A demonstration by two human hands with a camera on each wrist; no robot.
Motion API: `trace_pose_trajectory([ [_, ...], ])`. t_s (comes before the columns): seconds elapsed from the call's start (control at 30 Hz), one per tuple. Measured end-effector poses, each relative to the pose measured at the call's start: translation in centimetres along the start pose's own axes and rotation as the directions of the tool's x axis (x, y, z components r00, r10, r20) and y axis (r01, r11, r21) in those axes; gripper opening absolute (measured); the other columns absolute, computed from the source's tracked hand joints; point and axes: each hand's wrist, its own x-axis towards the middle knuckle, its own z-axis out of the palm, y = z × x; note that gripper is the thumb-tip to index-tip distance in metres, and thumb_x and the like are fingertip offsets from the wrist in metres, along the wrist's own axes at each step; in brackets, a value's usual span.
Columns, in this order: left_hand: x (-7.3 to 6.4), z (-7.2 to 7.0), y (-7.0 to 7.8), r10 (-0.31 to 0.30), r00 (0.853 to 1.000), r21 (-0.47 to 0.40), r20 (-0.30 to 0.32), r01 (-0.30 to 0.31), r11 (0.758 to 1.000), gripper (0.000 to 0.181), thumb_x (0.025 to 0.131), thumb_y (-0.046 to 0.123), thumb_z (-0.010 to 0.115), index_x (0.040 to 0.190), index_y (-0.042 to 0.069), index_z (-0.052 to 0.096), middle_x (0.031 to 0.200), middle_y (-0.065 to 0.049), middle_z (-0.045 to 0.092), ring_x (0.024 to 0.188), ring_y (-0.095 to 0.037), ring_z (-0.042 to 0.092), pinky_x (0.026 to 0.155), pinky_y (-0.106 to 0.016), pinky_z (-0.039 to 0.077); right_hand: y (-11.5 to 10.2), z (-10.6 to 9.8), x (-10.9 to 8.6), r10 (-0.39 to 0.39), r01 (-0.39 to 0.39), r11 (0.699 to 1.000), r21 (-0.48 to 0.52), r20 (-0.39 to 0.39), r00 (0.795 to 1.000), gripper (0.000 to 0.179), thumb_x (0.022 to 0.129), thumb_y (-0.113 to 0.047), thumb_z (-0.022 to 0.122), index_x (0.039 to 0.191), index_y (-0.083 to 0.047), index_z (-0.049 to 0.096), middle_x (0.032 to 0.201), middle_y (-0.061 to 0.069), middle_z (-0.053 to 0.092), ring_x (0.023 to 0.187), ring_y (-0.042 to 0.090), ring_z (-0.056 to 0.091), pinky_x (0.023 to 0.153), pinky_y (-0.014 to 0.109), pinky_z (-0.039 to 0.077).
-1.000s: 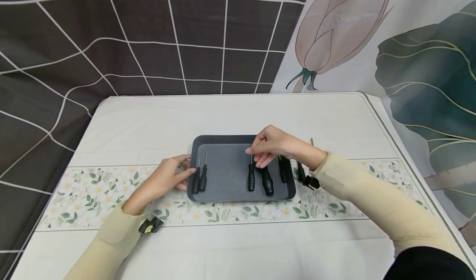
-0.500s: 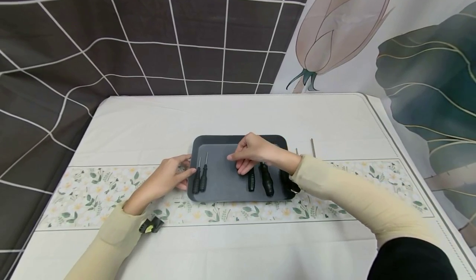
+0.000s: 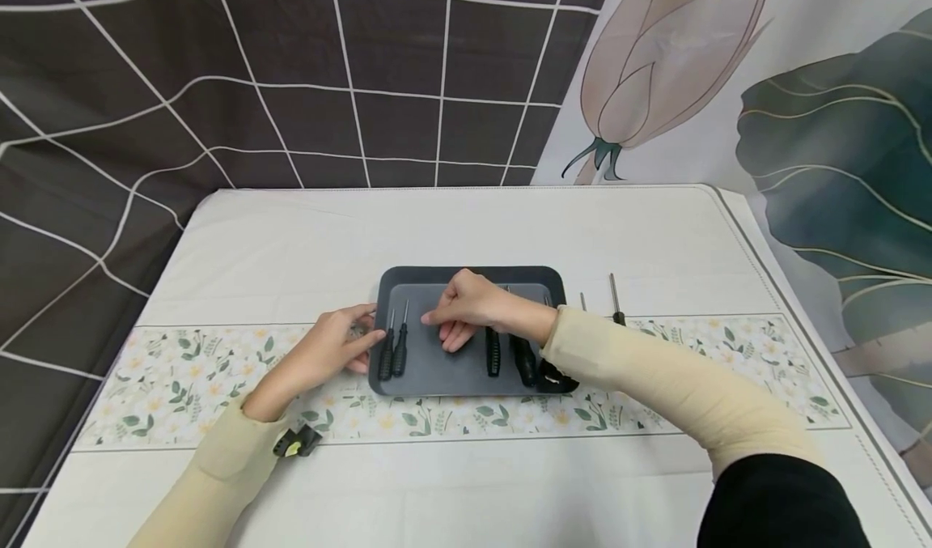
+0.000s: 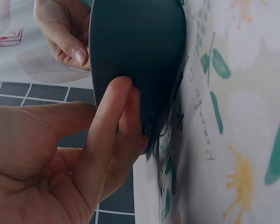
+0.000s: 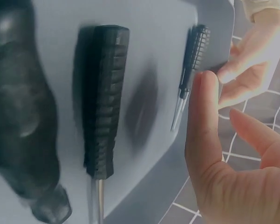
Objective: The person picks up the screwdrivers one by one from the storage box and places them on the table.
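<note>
My left hand (image 3: 341,339) holds the left end of a dark grey tray (image 3: 444,382). In the left wrist view, its fingers (image 4: 116,100) lie against the tray's outer wall and its thumb reaches the rim. My right hand (image 3: 466,309) hovers above the tray's middle, holding nothing; in the right wrist view, the index finger and thumb stand apart. Two small black screwdrivers (image 3: 400,352) lie along the tray's left side. A ribbed-handled screwdriver (image 3: 493,355) and a thicker-handled screwdriver (image 3: 523,362) lie to the right, partly hidden by my right forearm.
Right of the tray, a screwdriver (image 3: 616,299) and another thin metal shaft (image 3: 582,300) show beyond my sleeve. A white cloth (image 3: 320,248) with a floral band covers the table. A dark grid-patterned curtain (image 3: 291,62) hangs behind.
My right hand has moved left, away from the ribbed-handled screwdriver, to above the middle of the tray. The left hand has stayed at the tray's left end.
</note>
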Motion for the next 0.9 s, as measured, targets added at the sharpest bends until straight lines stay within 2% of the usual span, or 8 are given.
trace_pose_trajectory([
  [0.23,-0.1,0.0,0.0,0.021,1.0,0.031,-0.004,-0.02,0.999,0.054,0.102,0.01,0.059,0.144,-0.016,0.037,0.119,-0.03,0.061,0.062,-0.014,0.068,0.055,-0.023,0.059,0.0,1.3,0.7,0.036,-0.036,0.999,0.003,0.007,0.999,0.024,0.095,-0.005,0.068,0.092,0.019,0.069,0.071,0.025,0.068,0.053,0.02,0.069,0.065,0.045,0.063],
  [0.37,-0.2,-0.1,-0.1,0.005,1.0,0.025,0.004,-0.006,1.0,0.053,0.102,0.009,0.057,0.145,-0.015,0.036,0.122,-0.031,0.059,0.064,-0.014,0.069,0.056,-0.023,0.06,0.0,1.8,1.2,0.058,-0.057,0.998,0.019,-0.007,0.998,0.024,0.094,-0.005,0.069,0.093,0.018,0.069,0.071,0.024,0.068,0.054,0.021,0.07,0.065,0.043,0.063],
  [0.6,-0.2,-0.2,-0.1,-0.019,1.0,0.012,0.008,0.019,1.0,0.052,0.103,0.008,0.055,0.146,-0.015,0.035,0.121,-0.029,0.06,0.064,-0.015,0.068,0.056,-0.025,0.06,-0.1,2.5,1.9,0.052,-0.052,0.998,0.037,-0.009,0.999,0.026,0.094,-0.004,0.069,0.09,0.021,0.067,0.067,0.024,0.067,0.051,0.02,0.068,0.062,0.041,0.063],
  [0.9,-0.2,-0.3,0.0,0.007,1.0,0.003,-0.002,-0.007,1.0,0.05,0.103,0.005,0.055,0.143,-0.017,0.037,0.112,-0.025,0.063,0.061,-0.016,0.068,0.054,-0.025,0.06,-0.3,3.5,2.4,0.045,-0.045,0.998,0.037,-0.016,0.999,0.027,0.094,-0.003,0.068,0.084,0.022,0.066,0.062,0.023,0.065,0.048,0.019,0.067,0.059,0.039,0.063],
])
